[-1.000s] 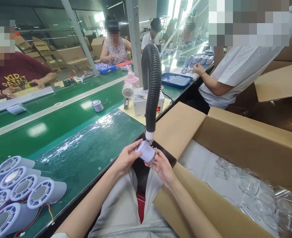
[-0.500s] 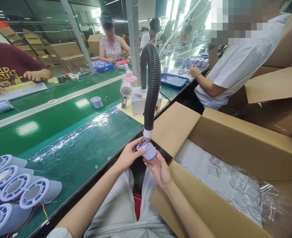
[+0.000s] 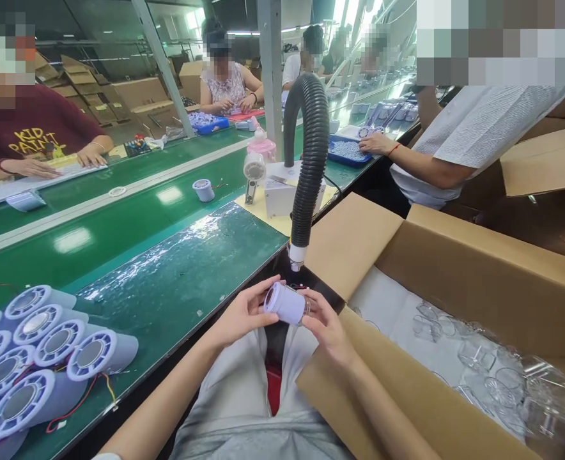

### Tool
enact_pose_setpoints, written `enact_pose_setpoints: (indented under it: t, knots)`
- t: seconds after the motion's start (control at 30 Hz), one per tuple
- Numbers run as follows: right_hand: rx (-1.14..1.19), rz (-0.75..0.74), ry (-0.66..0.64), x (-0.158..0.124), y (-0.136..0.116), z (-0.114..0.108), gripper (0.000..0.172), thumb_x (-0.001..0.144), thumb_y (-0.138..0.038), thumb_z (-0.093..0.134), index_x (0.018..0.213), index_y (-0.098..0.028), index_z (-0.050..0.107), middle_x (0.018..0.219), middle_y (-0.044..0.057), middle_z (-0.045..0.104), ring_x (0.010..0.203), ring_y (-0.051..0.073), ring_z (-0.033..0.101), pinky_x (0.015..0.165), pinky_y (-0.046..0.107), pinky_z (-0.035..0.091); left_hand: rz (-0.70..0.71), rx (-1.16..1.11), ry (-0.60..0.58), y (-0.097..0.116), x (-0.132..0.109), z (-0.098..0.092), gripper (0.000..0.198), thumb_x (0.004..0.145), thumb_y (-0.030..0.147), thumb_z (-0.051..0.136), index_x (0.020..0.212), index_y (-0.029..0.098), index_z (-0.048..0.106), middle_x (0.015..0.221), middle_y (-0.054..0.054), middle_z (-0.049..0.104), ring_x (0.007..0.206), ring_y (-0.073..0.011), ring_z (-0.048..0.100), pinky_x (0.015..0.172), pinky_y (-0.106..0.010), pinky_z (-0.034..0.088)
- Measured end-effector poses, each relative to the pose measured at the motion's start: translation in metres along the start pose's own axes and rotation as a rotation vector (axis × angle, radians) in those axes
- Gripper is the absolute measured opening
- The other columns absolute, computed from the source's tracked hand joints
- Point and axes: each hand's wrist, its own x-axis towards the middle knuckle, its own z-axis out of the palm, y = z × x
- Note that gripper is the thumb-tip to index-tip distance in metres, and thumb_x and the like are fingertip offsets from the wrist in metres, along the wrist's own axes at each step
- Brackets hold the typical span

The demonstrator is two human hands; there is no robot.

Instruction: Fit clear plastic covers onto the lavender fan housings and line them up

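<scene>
My left hand [image 3: 241,316] grips the open-ended left side of a lavender cylindrical housing [image 3: 288,304], thumb below and fingers above. At its other end, my right hand [image 3: 329,329] holds it by a clear plastic piece [image 3: 307,306], partly hidden by the fingers. The housing lies tilted on its side over my lap. Just above it, apart from it, hangs the white nozzle [image 3: 298,253] of a black corrugated hose [image 3: 315,128]. Several similar lavender housings [image 3: 101,354] with thin wires lie on the green bench at the left.
An open cardboard box [image 3: 479,262] on the right holds several clear plastic parts [image 3: 479,351]. The hose rises from a white machine [image 3: 277,195] at the bench corner. One housing [image 3: 203,190] lies on the green belt. Co-workers sit across and at the right, near a blue tray [image 3: 349,150].
The housing has come down and away from the nozzle, turning more sideways between both hands. The view has shifted slightly left. The right co-worker's hand has reached toward the blue tray.
</scene>
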Motion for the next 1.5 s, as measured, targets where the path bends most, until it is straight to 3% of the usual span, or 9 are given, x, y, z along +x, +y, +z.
enact_pose_setpoints:
  t: [0.13,0.23,0.33,0.53,0.67,0.83,1.13,1.27,1.5]
  knots:
    - [-0.416,-0.062,-0.182,-0.032,-0.031,0.001,0.044,0.076,-0.016,0.077,0.117,-0.028,0.064,0.133,0.004,0.058,0.121,0.022,0.054,0.101,0.033,0.046,-0.029,0.07,-0.079,0.007,-0.04,0.008,0.073,0.069,0.019,0.083,0.134,0.033,0.053,0.144,-0.009,0.05,0.129,-0.027,0.05,0.106,-0.041,0.042]
    - [-0.828,-0.184,-0.343,-0.05,-0.05,0.004,0.051,0.084,-0.018,0.07,0.128,-0.035,0.053,0.144,0.002,0.049,0.128,0.022,0.05,0.106,0.035,0.043,0.014,0.142,-0.11,0.014,-0.061,0.018,0.073,0.066,0.021,0.084,0.132,0.032,0.055,0.141,-0.008,0.051,0.13,-0.0274,0.048,0.108,-0.041,0.041]
    - [-0.964,-0.222,-0.41,-0.059,-0.063,0.008,0.052,0.086,-0.021,0.069,0.131,-0.036,0.048,0.144,0.002,0.049,0.13,0.023,0.049,0.108,0.036,0.043,0.073,0.192,-0.122,0.018,-0.073,0.024,0.073,0.066,0.023,0.084,0.133,0.033,0.054,0.14,-0.008,0.051,0.131,-0.0283,0.047,0.106,-0.041,0.043]
    - [-0.758,-0.02,-0.374,-0.065,-0.071,0.02,0.045,0.089,-0.029,0.066,0.13,-0.037,0.048,0.135,0.001,0.055,0.121,0.022,0.056,0.097,0.034,0.053,0.11,0.22,-0.143,0.022,-0.083,0.028,0.074,0.07,0.021,0.082,0.136,0.033,0.05,0.143,-0.008,0.049,0.131,-0.0281,0.047,0.108,-0.044,0.041]
    - [-0.602,0.207,-0.313,-0.069,-0.074,0.028,0.039,0.089,-0.035,0.065,0.125,-0.032,0.051,0.131,0.004,0.056,0.11,0.023,0.061,0.09,0.033,0.054,0.114,0.269,-0.147,0.024,-0.088,0.029,0.075,0.07,0.02,0.081,0.137,0.033,0.049,0.143,-0.008,0.05,0.133,-0.028,0.046,0.11,-0.046,0.039]
    - [-0.41,0.359,-0.265,-0.069,-0.076,0.037,0.039,0.089,-0.043,0.065,0.122,-0.03,0.05,0.125,0.004,0.059,0.1,0.019,0.061,0.087,0.031,0.052,0.107,0.281,-0.137,0.024,-0.093,0.029,0.08,0.069,0.016,0.081,0.139,0.037,0.046,0.148,-0.004,0.045,0.137,-0.0251,0.041,0.112,-0.04,0.039]
    - [-0.239,0.59,-0.181,-0.066,-0.067,0.042,0.052,0.082,-0.063,0.063,0.108,-0.021,0.049,0.076,0.0,0.068,0.06,0.013,0.067,0.062,0.023,0.054,0.183,0.419,-0.121,0.027,-0.096,0.029,0.075,0.069,0.021,0.082,0.136,0.031,0.051,0.146,-0.008,0.049,0.136,-0.0282,0.043,0.11,-0.044,0.039]
    - [-0.147,0.707,-0.154,-0.068,-0.064,0.048,0.055,0.077,-0.072,0.06,0.086,-0.02,0.046,0.054,-0.001,0.063,0.044,0.011,0.061,0.045,0.016,0.049,0.225,0.389,-0.139,0.024,-0.097,0.028,0.074,0.068,0.021,0.082,0.135,0.034,0.052,0.146,-0.007,0.05,0.136,-0.0288,0.044,0.111,-0.045,0.038]
    - [-0.032,0.86,-0.187,-0.068,-0.063,0.049,0.055,0.091,-0.067,0.043,0.086,-0.014,0.058,0.063,0.006,0.067,0.039,0.008,0.058,0.037,0.011,0.045,0.193,0.394,-0.135,0.022,-0.099,0.03,0.066,0.07,0.023,0.081,0.13,0.034,0.057,0.146,-0.008,0.048,0.135,-0.0305,0.044,0.107,-0.046,0.042]
